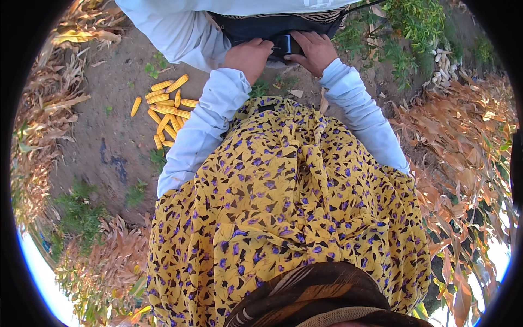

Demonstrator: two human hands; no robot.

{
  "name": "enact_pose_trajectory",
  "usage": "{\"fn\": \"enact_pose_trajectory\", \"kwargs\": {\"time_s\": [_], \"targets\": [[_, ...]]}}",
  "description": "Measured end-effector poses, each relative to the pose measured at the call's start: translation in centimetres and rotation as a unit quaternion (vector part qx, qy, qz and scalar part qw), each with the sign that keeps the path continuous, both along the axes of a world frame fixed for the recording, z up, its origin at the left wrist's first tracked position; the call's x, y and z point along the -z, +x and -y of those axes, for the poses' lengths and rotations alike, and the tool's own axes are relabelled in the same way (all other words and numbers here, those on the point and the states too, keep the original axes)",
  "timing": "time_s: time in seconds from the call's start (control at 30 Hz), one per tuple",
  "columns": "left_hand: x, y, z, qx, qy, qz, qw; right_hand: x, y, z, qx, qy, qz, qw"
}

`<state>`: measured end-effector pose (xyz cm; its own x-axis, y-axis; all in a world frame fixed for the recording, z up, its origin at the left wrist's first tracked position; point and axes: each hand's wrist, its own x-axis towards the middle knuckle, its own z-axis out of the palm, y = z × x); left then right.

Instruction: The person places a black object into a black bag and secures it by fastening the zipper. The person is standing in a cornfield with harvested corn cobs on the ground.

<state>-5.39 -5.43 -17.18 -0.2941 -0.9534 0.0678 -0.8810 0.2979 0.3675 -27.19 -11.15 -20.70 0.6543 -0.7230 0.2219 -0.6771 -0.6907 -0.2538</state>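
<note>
Neither my left hand nor my right hand is in view; a pale blue sleeve (184,39) of mine shows at the upper left of the upside-down picture. A person in a yellow floral garment (278,180) and a brown patterned scarf (310,290) stands facing me. Both of the person's bare hands reach to the black waist bag (245,26) on my front. One of these hands is at the left of a dark device with a pale blue edge (286,44), the other at its right; some fingertips are hidden in the bag.
Yellow corn cobs (163,108) lie in a loose group on bare soil (110,122). Dry corn stalks and leaves (457,143) line both sides. Green weeds (412,24) grow near a small pile of pale husks or cobs (443,67).
</note>
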Motion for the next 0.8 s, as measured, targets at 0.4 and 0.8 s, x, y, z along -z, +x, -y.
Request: {"fn": "enact_pose_trajectory", "kwargs": {"time_s": [0.4, 0.8], "targets": [[-0.7, -0.7, 0.4, -0.004, 0.009, -0.004, 1.0, -1.9, -0.1, 0.4, -0.011, 0.018, -0.063, 0.998], [-1.3, 0.7, 1.5, 0.032, 0.01, 0.01, 0.999, -2.3, 0.4, 0.5, 0.004, 0.015, -0.057, 0.998]]}}
